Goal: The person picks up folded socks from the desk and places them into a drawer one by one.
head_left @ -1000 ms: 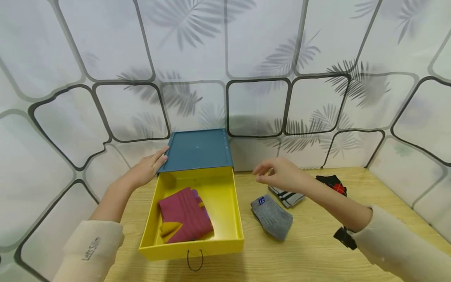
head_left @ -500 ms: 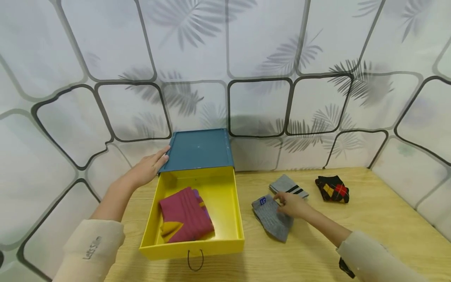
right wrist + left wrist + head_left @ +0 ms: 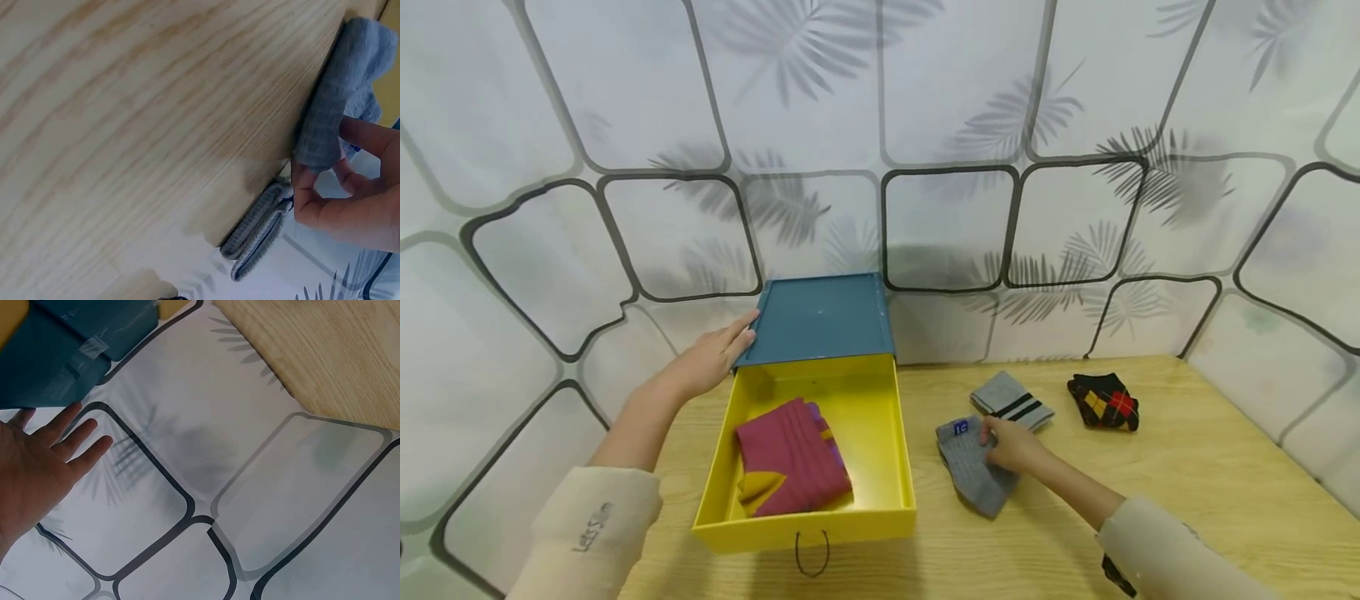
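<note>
The folded maroon-and-mustard cloth (image 3: pixel 793 454) lay boxed; we had three left outside
Our right hand (image 3: pixel 1018 446) pinched the ribbed grey sock (image 3: pixel 961 467), right of the yellow rectangular drawer (image 3: pixel 805 527); our left hand (image 3: pixel 706 360), fingers straight, touched the blue box sleeve (image 3: pixel 822 321); the black-striped grey sock (image 3: pixel 1006 395) and black argyle sock (image 3: pixel 1103 402) sat near the wooden table (image 3: pixel 1195 467)'s far edge; the drawer's right side had room

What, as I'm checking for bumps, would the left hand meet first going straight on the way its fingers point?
Probably the blue case: the left hand reaches its left edge in the head view, though exact contact is hard to judge.
</note>
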A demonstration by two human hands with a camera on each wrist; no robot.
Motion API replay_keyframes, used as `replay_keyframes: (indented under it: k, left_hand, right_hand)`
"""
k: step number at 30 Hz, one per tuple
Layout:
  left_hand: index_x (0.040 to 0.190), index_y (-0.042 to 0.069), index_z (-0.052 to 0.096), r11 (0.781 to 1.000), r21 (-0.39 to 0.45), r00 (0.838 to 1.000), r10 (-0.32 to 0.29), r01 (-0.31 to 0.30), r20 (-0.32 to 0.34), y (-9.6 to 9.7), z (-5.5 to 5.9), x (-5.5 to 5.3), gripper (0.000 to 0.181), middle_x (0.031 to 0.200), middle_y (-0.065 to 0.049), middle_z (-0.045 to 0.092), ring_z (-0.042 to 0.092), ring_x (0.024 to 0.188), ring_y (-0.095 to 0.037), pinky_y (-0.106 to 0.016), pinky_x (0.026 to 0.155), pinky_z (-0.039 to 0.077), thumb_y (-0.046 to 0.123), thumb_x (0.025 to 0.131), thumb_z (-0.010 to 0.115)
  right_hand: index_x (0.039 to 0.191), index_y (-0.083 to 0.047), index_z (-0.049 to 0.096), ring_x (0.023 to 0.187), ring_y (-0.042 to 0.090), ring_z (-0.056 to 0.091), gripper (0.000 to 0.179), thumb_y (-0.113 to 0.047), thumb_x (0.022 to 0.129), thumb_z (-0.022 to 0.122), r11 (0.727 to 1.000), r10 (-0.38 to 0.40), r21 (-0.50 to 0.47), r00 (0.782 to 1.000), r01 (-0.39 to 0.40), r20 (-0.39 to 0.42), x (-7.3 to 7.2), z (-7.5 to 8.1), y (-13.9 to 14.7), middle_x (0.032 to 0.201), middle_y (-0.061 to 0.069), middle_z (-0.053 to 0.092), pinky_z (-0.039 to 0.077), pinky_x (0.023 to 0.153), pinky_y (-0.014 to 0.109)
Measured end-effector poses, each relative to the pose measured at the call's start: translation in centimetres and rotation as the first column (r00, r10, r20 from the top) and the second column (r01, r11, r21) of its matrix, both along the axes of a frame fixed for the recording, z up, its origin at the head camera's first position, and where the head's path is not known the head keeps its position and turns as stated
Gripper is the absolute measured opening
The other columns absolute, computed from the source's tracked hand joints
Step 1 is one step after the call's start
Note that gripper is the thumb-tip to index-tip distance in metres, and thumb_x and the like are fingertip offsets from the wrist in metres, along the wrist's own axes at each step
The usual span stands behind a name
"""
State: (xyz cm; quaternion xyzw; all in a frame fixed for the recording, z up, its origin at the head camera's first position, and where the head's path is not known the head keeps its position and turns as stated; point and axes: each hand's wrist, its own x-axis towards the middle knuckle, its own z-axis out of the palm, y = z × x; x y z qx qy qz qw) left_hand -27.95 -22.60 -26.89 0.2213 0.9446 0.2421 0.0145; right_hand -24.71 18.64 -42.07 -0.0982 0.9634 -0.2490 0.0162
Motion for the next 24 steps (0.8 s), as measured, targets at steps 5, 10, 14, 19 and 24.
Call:
replay_keyframes:
  k: [5, 10, 14, 19, 24]
  left_hand:
    - [0.134, 0.015, 0.008, 1.0, -0.007, 1.0, 0.003, -0.003, 0.004, -0.1, 0.1, 0.1, 0.055, 0.133, -0.014, 0.014, 0.01, 0.118, -0.036, -0.053, 0.089, 0.009, 0.044, 0.088, 0.018]
    - [0.134, 0.016, 0.008, 1.0, -0.021, 1.0, 0.008, -0.008, -0.001, -0.1, 0.1, 0.1, 0.055, 0.133, -0.014, 0.015, 0.011, 0.117, -0.036, -0.053, 0.089, 0.01, 0.045, 0.088, 0.018]
    - [0.134, 0.016, 0.008, 0.999, -0.032, 1.0, 0.011, -0.011, -0.006, -0.2, 0.1, 0.1, 0.055, 0.132, -0.015, 0.016, 0.012, 0.117, -0.036, -0.053, 0.089, 0.01, 0.045, 0.088, 0.017]
    - [0.134, 0.016, 0.008, 1.0, -0.024, 1.0, 0.011, -0.012, -0.008, -0.1, 0.0, -0.1, 0.056, 0.132, -0.014, 0.017, 0.012, 0.117, -0.035, -0.053, 0.089, 0.011, 0.046, 0.088, 0.017]
    - [0.134, 0.016, 0.009, 1.0, -0.024, 1.0, 0.013, -0.013, -0.017, 0.0, 0.0, -0.1, 0.055, 0.133, -0.014, 0.016, 0.013, 0.117, -0.035, -0.052, 0.09, 0.011, 0.045, 0.088, 0.017]
  right_hand:
    - [0.076, -0.005, 0.051, 0.055, 0.015, 0.037, 0.024, 0.004, 0.058, 0.063, 0.971, 0.048, -0.239, 0.99, -0.014, 0.136, -0.1, 0.2, 0.6, 0.076, 0.008, 0.048, 0.032, 0.044, 0.024]
    - [0.087, 0.0, 0.051, 0.064, 0.017, 0.037, 0.023, 0.0, 0.066, 0.062, 0.891, 0.172, -0.453, 0.941, -0.023, 0.291, -0.2, 0.5, 1.8, 0.091, 0.012, 0.043, 0.034, 0.049, 0.026]
    - [0.097, -0.001, 0.052, 0.066, 0.018, 0.04, 0.028, 0.0, 0.07, 0.059, 0.854, 0.197, -0.518, 0.894, 0.045, 0.403, -0.2, 0.9, 2.4, 0.096, 0.012, 0.042, 0.037, 0.05, 0.028]
    - [0.104, -0.004, 0.051, 0.069, 0.019, 0.044, 0.035, 0.001, 0.07, 0.058, 0.844, 0.197, -0.528, 0.861, 0.095, 0.469, 0.1, 1.1, 2.9, 0.091, 0.013, 0.04, 0.04, 0.052, 0.03]
    - [0.109, -0.005, 0.049, 0.075, 0.02, 0.044, 0.039, -0.002, 0.071, 0.059, 0.824, 0.211, -0.555, 0.847, 0.115, 0.488, 0.1, 1.3, 3.4, 0.108, 0.015, 0.035, 0.041, 0.055, 0.031]
